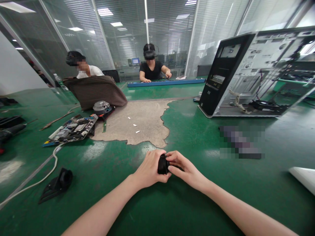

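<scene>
hands [149,167] hold black part [162,164] by edges

Single view, worn on the head; green table [133,209] looked down on and across, camera faced forward. Left hand [149,167] and right hand [184,170] are framed close, below centre, forearms cut by the bottom edge. Far side of table is taken in at a shallow slant, a co-worker in black [154,70] viewed from the front, glass partition [169,36] beyond. Field is wide; uprights are splayed outward. Depth behind the glass is perhaps misjudged, reflections being mixed in.
</scene>
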A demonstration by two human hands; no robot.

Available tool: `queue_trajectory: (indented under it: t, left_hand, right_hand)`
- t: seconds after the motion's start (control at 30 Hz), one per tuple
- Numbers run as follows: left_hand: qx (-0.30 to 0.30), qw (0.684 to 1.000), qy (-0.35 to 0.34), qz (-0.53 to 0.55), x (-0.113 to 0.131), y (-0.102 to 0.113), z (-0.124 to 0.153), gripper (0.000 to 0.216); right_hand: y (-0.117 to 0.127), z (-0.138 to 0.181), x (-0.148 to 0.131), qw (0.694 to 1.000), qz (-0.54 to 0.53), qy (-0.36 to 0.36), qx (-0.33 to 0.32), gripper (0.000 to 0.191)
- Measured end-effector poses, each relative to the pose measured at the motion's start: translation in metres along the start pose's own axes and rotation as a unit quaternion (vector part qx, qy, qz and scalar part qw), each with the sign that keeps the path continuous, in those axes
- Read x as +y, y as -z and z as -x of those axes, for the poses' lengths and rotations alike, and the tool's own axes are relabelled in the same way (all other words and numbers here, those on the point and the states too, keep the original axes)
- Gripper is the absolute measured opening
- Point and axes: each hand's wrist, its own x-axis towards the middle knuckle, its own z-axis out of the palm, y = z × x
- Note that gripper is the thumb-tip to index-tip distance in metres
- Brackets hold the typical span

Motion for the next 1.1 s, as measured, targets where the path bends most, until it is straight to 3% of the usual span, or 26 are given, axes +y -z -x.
queue_trajectory:
  t: [0.27,0.6,0.83,1.1]
  left_hand:
    - [-0.005,1.000,0.010,0.004,0.0019,0.0018,-0.0009,0.060]
    - [-0.002,1.000,0.001,0.000,0.0009,0.0012,-0.0008,0.058]
    - [-0.014,1.000,0.011,0.001,0.0029,0.0034,-0.0015,0.060]
    - [-0.009,1.000,0.003,0.000,0.0010,0.0018,-0.0007,0.058]
  right_hand:
    - [-0.0027,-0.0022,0.0013,0.999,0.011,-0.030,0.010,0.028]
    - [-0.0001,-0.0007,0.0044,1.000,0.025,0.008,0.012,0.015]
    - [-0.0019,-0.0018,0.0007,0.999,0.026,-0.023,0.007,0.030]
    - [0.0001,-0.0002,0.0023,0.999,0.034,0.010,0.014,0.015]
